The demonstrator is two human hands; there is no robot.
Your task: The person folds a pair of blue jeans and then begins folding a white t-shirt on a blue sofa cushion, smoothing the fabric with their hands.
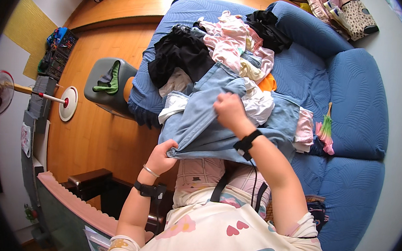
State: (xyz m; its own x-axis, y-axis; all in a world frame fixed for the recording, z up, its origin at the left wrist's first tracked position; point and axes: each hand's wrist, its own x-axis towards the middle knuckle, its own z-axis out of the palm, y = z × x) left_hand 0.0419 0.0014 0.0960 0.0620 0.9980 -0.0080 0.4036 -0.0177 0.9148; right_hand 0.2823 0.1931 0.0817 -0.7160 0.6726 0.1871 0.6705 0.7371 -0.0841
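A pair of light blue denim jeans is stretched across the front of a clothes pile, above my knees. My left hand grips a bunched lower corner of the denim. Over its upper part my right hand is curled and slightly blurred, its fingers closed on the cloth near a fold. Beyond it lie white cloth, a black garment, pink garments and an orange piece. More denim and a folded pink and white cloth are at the right.
The pile rests on a blue-covered sofa. A pink-green folded fan-like item lies on its seat. Left of the sofa stands a grey bin-like stool with a green and grey cloth. A standing fan is farther left.
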